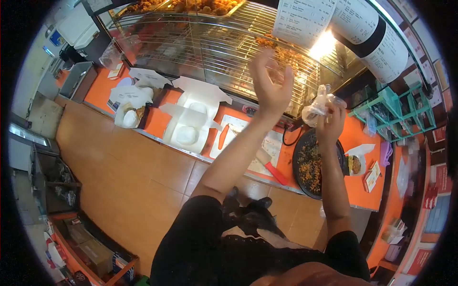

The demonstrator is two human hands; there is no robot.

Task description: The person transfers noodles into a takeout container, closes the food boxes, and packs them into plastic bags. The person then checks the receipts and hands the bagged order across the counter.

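My left hand (pixel 271 88) is raised in front of the lit glass food warmer (pixel 229 52), its fingers apart and holding nothing. My right hand (pixel 332 125) has its fingers closed at a clear, shiny plastic item (pixel 315 108) by the warmer's right corner; whether it is a bag or a container I cannot tell. Below my right forearm sits a black round pan (pixel 301 164) with browned food bits, partly covered by the arm. A red-handled knife (pixel 275 172) lies on the white cutting board (pixel 257 169), near the pan.
Open white takeaway boxes (pixel 186 136) with rice stand on the orange counter (pixel 155 117), left of the board. At far right are a green rack (pixel 393 112) and a small box with food (pixel 355 164). Order slips (pixel 305 21) hang above the warmer.
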